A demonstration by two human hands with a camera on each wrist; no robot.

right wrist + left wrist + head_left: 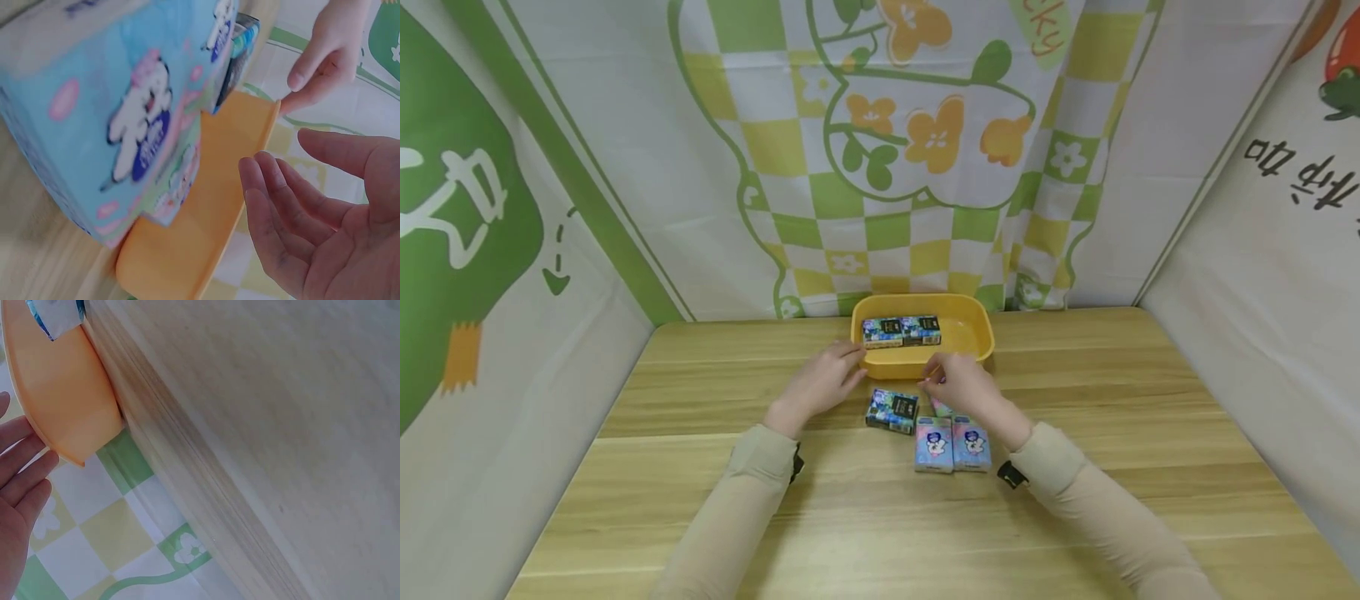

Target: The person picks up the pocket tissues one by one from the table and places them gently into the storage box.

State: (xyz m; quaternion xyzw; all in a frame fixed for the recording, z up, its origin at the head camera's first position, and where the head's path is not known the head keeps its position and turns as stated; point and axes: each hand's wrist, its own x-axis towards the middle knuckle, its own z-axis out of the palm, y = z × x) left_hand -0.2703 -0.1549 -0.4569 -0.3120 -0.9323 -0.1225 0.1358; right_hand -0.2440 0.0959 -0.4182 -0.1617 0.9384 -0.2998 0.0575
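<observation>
Two bare hands at a yellow plastic tray (895, 369), tissue packs inside and in front.
The left hand (826, 379), fingers extended, touches the tray's left end; the right hand (964, 385), thumb parted from loosely bent fingers, is at its front. Two dark packs (882, 332) lie inside, left; one dark pack (892, 411) and three cartoon packs (933, 446), one partly hidden, lie in front.

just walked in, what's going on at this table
A person has both hands at a yellow bin: the left hand touches its left end, and the right hand, holding nothing, is at its near side. Two dark packs lie inside. On the table are a third dark pack and pastel packs, one partly hidden by the right hand.
</observation>
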